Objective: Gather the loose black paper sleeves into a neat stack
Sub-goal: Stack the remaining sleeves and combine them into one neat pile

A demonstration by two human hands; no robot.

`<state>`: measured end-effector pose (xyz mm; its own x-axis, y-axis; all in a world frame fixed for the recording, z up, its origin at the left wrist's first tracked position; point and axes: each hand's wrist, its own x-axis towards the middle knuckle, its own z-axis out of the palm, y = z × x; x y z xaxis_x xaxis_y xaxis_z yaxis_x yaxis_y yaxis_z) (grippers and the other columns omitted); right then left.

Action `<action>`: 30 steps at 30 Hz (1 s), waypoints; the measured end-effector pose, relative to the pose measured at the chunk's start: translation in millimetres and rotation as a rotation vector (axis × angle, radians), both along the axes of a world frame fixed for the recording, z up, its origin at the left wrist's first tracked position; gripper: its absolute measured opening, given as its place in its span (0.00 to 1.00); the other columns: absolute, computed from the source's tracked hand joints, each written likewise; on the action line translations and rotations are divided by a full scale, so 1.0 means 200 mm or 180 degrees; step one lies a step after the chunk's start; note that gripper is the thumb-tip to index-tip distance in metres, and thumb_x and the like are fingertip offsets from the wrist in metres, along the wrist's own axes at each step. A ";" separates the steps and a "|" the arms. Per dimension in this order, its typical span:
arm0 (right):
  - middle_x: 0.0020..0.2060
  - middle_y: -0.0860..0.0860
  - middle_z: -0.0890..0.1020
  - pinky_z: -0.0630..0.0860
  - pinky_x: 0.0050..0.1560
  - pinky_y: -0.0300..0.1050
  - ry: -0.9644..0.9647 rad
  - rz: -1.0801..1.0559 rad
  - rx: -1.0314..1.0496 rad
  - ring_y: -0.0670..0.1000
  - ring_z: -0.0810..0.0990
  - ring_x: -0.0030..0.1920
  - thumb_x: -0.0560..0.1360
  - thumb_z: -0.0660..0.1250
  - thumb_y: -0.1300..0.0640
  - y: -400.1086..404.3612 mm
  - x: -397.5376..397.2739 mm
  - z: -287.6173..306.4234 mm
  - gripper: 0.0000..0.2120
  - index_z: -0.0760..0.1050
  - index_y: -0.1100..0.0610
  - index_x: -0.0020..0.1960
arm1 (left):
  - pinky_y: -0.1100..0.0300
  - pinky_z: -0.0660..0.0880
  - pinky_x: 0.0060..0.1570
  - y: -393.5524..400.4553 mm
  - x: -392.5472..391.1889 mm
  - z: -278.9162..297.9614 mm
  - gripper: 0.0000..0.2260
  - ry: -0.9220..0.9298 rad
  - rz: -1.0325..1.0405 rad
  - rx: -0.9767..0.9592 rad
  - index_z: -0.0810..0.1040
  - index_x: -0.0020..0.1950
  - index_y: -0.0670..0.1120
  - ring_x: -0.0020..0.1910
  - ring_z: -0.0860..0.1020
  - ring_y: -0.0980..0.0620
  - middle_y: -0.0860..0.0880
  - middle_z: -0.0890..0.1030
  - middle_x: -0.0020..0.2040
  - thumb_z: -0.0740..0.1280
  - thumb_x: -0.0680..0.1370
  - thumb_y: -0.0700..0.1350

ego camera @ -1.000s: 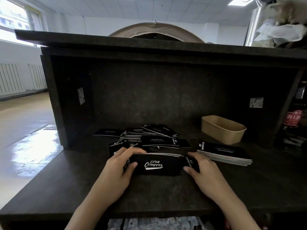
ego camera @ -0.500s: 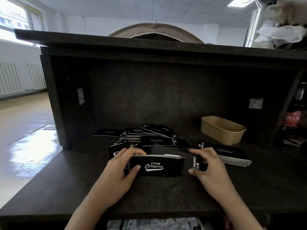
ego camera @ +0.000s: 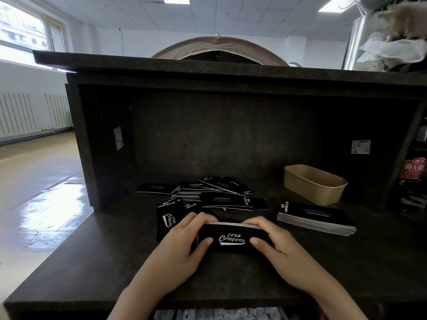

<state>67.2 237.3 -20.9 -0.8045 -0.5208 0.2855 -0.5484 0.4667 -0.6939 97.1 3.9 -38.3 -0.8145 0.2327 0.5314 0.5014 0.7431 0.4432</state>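
Gripping a small bundle of black paper sleeves [ego camera: 232, 237] on edge between both hands, I have my left hand [ego camera: 182, 248] clamped on its left end and my right hand [ego camera: 280, 250] clamped on its right, thumbs on the near face with white "Club Camping" script, fingers curled over the thin white top edges. Beyond my fingertips, more loose sleeves [ego camera: 208, 195] lie overlapping and skewed on the dark counter [ego camera: 92, 262]. A squared stack [ego camera: 316, 218] sits past my right hand.

Dim dark counter [ego camera: 92, 262]; window [ego camera: 20, 31] glare left; edges warped.
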 end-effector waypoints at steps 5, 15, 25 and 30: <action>0.53 0.38 0.80 0.71 0.57 0.34 0.0191 -0.0500 -0.0671 0.37 0.76 0.58 0.80 0.56 0.45 0.02 -0.03 -0.01 0.11 0.75 0.42 0.58 | 0.60 0.75 0.51 -0.02 0.00 0.00 0.08 0.0015 0.0038 0.0053 0.71 0.55 0.60 0.51 0.76 0.61 0.62 0.74 0.52 0.64 0.79 0.48; 0.64 0.44 0.71 0.66 0.70 0.46 0.0217 -0.1444 0.0474 0.47 0.70 0.67 0.74 0.70 0.54 0.04 -0.12 -0.08 0.23 0.70 0.46 0.68 | 0.71 0.71 0.55 -0.04 0.03 0.01 0.13 0.0010 0.0011 0.0238 0.73 0.57 0.61 0.57 0.76 0.62 0.63 0.76 0.55 0.68 0.78 0.44; 0.58 0.39 0.71 0.64 0.69 0.45 0.0311 -0.1417 0.0052 0.44 0.68 0.65 0.74 0.71 0.57 0.08 -0.11 -0.07 0.14 0.79 0.43 0.56 | 0.72 0.69 0.56 -0.05 0.03 0.01 0.14 0.0119 -0.0020 0.0297 0.76 0.57 0.59 0.58 0.76 0.64 0.64 0.77 0.55 0.70 0.77 0.42; 0.55 0.36 0.79 0.68 0.66 0.42 -0.0318 -0.0548 -0.0905 0.36 0.74 0.60 0.80 0.60 0.60 0.05 -0.07 -0.03 0.14 0.85 0.49 0.49 | 0.75 0.68 0.56 -0.05 0.04 0.01 0.15 0.0159 -0.0016 0.0279 0.76 0.57 0.60 0.58 0.76 0.66 0.65 0.77 0.56 0.70 0.76 0.41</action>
